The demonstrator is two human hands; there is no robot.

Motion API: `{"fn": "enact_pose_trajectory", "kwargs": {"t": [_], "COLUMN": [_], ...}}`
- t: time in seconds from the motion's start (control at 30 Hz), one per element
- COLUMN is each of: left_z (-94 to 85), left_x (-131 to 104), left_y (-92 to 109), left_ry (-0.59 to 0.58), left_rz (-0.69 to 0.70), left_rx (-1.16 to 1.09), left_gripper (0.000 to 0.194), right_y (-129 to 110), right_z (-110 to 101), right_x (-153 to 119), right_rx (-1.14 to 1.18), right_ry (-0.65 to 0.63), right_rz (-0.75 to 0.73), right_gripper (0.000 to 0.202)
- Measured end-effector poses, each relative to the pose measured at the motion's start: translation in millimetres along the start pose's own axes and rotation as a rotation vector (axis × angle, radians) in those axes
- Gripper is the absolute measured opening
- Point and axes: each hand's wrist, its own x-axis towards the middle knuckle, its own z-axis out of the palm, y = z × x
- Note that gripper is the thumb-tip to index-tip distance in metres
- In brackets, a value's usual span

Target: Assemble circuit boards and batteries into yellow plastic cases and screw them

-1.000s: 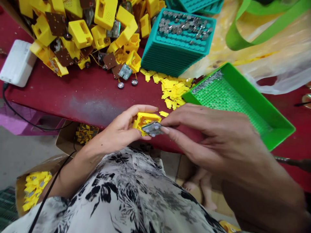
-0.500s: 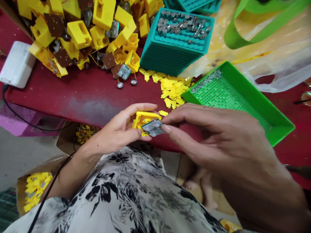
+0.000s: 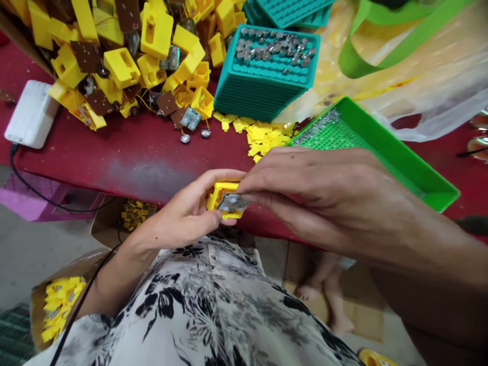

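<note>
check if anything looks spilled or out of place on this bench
Small yellow clips lie scattered loose on the red table beside the green tray. Two little round discs lie apart from the yellow housing pile. The left hand holds a yellow housing; the right hand fingers its small board.

A small yellow plastic housing (image 3: 222, 199), open and box-like, sits at the near edge of the red table, tipped so its hollow side faces up and toward the viewer. A small grey-green circuit board (image 3: 231, 202) with pale round spots lies across its opening, slightly tilted.
</note>
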Motion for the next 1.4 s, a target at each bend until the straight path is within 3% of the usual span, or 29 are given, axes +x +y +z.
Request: {"fn": "enact_pose_trajectory", "kwargs": {"t": [0.33,0.5,1.4], "left_z": [0.8,-4.9,-5.8], "left_x": [1.4,2.9,1.6], "left_y": [-2.0,-7.5,-11.3], "left_ry": [0.141,0.114,0.095], "left_rz": [-0.015,0.075,0.071], "left_rx": [-0.056,-0.038,-0.048], "left_gripper": [0.040,0.049,0.058], "right_y": [0.0,0.8,0.4], "right_z": [3.7,5.4,4.6], "right_x": [-0.1,0.6,1.8], "right_rx": [0.002,-0.003,-0.107], "right_ry": [0.022,0.062,-0.024], "right_rz": [0.044,0.027,-0.028], "right_gripper": [0.020,0.023,0.033]}}
